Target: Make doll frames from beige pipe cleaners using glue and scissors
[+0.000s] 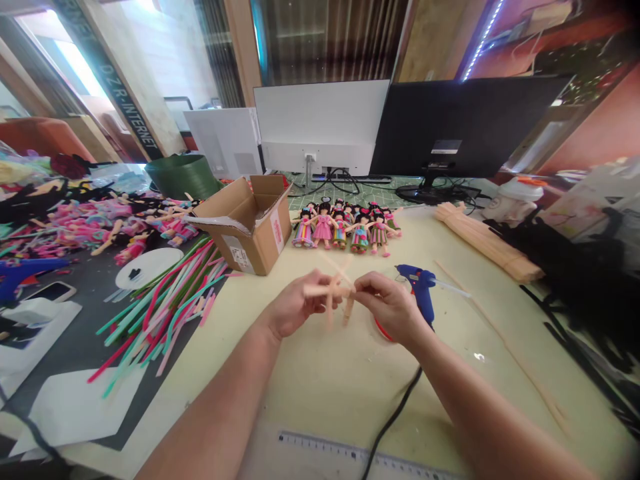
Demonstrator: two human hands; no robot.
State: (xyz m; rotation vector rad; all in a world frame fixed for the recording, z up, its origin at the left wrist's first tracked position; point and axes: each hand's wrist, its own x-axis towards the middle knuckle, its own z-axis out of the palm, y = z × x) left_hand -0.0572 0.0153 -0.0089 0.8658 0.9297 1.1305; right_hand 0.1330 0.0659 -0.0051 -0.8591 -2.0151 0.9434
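A small beige figure of bent pipe cleaners (331, 291) is held up between both hands over the middle of the table. My left hand (296, 305) pinches it from the left, the fingers partly hidden behind it. On the other side, my right hand (387, 301) grips its right end between thumb and fingers. Several beige limbs stick out of the figure, somewhat blurred. Just beyond my right hand lies a blue glue gun (419, 287) with a glue stick in its back. One long beige pipe cleaner (500, 333) lies to the right.
Several finished dolls (345, 227) lie in rows behind the hands. Left stand an open cardboard box (255, 233) and loose coloured pipe cleaners (165, 300). A beige pipe cleaner bundle (485, 240) lies at right. A ruler (350, 453) and black cable (395, 413) are in front.
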